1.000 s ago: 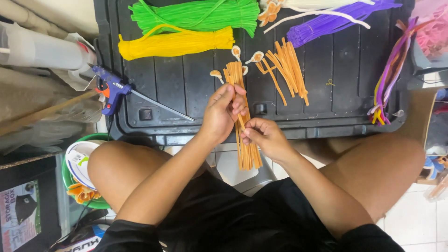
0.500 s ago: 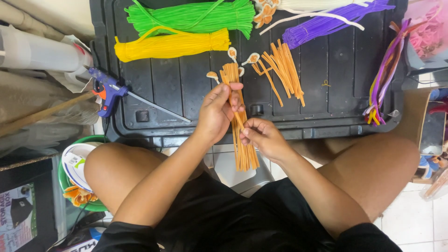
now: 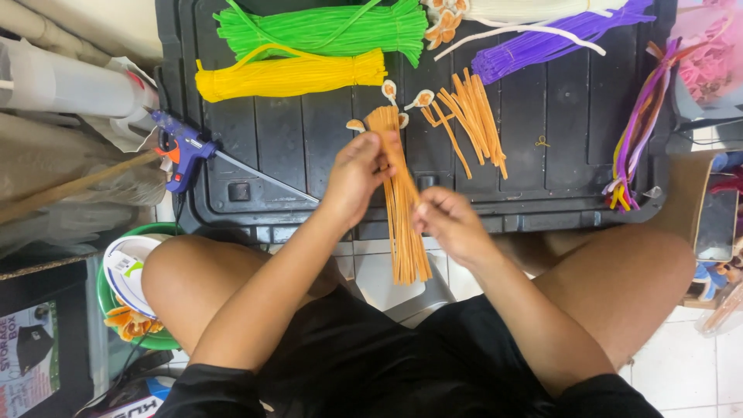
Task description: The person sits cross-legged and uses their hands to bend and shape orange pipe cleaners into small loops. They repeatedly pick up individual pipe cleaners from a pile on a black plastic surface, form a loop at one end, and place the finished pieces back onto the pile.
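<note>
Orange fuzzy stems (image 3: 402, 224) stood in one thin bundle over the edge of the black lid (image 3: 309, 139), between my knees. My left hand (image 3: 357, 176) was clamped near their top and my right hand (image 3: 445, 220) pinched the middle. I judged a loose pinch could let some slide down.

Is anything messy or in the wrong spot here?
One long white pipe cleaner lies loose, slanting across the bundle of purple pipe cleaners. The other bundles are tidy, and both hands grip the bunch of orange pipe cleaners.
</note>
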